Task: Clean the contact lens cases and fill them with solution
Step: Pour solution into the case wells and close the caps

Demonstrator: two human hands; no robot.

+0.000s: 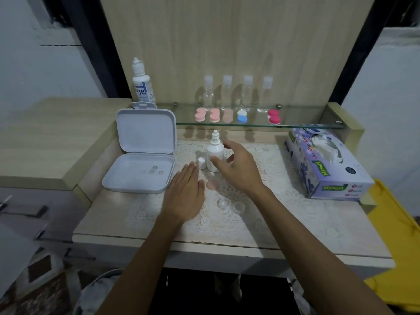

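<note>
A small white solution bottle (pixel 214 153) stands uncapped on the lace mat, its white cap (pixel 202 162) just to its left. My right hand (pixel 236 165) hovers beside the bottle with fingers spread around it, not gripping. My left hand (pixel 185 194) lies flat and open on the mat. A pale pink lens case lid (pixel 212 184) sits between my hands. Two clear lens case cups (pixel 230 205) lie nearer me. Several closed lens cases (pixel 213 115) in pink, blue and red line the glass shelf (pixel 295 126).
An open white plastic box (pixel 141 171) with small rings inside sits at the left. A large solution bottle (pixel 142 84) and several clear bottles (pixel 246 92) stand on the shelf. A tissue box (pixel 325 164) lies at the right. A yellow bin (pixel 395 235) is beyond the counter's right edge.
</note>
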